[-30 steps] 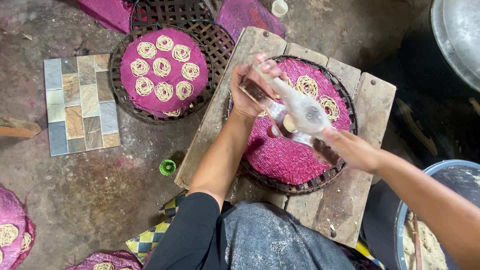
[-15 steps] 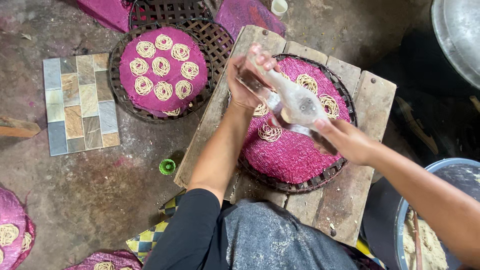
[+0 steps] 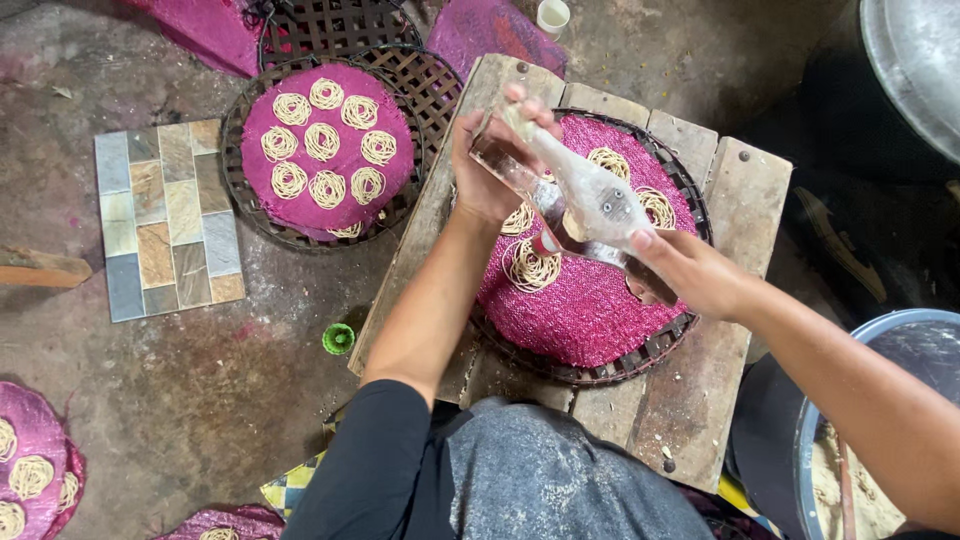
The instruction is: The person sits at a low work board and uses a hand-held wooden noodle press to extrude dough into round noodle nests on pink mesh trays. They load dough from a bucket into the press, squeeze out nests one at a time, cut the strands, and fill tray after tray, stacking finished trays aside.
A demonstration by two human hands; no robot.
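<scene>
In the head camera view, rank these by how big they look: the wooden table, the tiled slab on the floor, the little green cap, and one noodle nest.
1. wooden table
2. tiled slab
3. noodle nest
4. green cap

The table sits nearer the camera than the floor items.

Head-mounted view (steeply downward); close

magenta mat (image 3: 590, 310), cream noodle coils (image 3: 531, 268), dark lattice tray (image 3: 420, 80), multicoloured tile patch (image 3: 165, 215), green cap (image 3: 338, 339).
</scene>
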